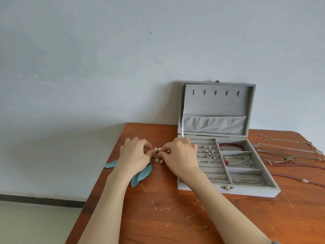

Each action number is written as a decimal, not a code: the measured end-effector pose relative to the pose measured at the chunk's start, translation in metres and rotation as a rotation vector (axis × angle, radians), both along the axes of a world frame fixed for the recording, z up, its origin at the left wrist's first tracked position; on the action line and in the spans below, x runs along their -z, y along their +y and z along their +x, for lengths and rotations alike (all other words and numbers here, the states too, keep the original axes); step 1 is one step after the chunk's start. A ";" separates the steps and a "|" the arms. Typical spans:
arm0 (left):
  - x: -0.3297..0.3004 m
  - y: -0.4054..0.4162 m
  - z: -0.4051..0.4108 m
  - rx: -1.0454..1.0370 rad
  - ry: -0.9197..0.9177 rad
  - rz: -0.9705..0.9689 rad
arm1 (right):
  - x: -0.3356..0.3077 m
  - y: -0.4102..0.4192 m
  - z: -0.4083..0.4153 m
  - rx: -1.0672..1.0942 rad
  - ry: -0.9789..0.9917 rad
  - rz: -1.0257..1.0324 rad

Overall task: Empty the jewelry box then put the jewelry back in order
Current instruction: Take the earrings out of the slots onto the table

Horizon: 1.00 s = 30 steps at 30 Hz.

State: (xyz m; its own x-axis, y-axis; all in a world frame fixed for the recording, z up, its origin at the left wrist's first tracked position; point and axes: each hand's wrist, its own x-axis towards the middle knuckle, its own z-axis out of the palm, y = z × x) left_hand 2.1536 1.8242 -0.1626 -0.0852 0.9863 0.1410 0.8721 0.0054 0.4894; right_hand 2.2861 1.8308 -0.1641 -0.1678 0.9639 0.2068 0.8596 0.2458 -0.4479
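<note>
Head view: grey velvet jewelry box (246,190) lid up; left hand (134,155), right hand (181,155) each pinch pearl earrings (157,149).

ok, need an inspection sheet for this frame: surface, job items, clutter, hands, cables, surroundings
Surface: wooden table, scratched and scuffed.
Job's things: grey jewelry box open, lid upright; small earrings in the ring rows, red bead bracelet in the far side compartment; necklaces laid out right of the box; pearl earrings and blue feather earrings left of it.
Clutter: nothing seen.
Grippers: left hand and right hand each pinch a pearl earring.
Cables: nothing seen.
Surroundings: pale scuffed wall, dark baseboard, light floor.
</note>
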 end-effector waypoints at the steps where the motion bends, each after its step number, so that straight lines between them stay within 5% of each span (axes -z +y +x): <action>1: 0.000 -0.001 0.001 0.015 -0.024 0.048 | 0.000 0.000 0.001 -0.003 0.033 0.002; 5: -0.003 -0.006 0.011 0.091 0.002 0.270 | -0.007 -0.003 0.015 -0.060 0.162 0.072; 11: -0.011 -0.012 0.043 0.268 0.152 0.476 | -0.014 -0.007 0.077 -0.081 0.094 0.219; 18: -0.009 0.014 0.092 0.365 0.302 0.412 | 0.000 0.006 0.128 0.075 0.072 0.186; 23: -0.003 0.028 0.120 0.400 0.328 0.318 | 0.001 0.010 0.132 0.029 -0.067 0.083; 30: -0.002 0.027 0.120 0.395 0.359 0.260 | 0.001 0.012 0.130 0.033 -0.012 0.049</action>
State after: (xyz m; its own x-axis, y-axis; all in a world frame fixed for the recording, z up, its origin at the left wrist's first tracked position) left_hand 2.2735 1.8508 -0.1610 0.3794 0.8629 0.3339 0.8947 -0.4341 0.1051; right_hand 2.4162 1.8427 -0.1648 -0.1393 0.9577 0.2518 0.8728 0.2388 -0.4256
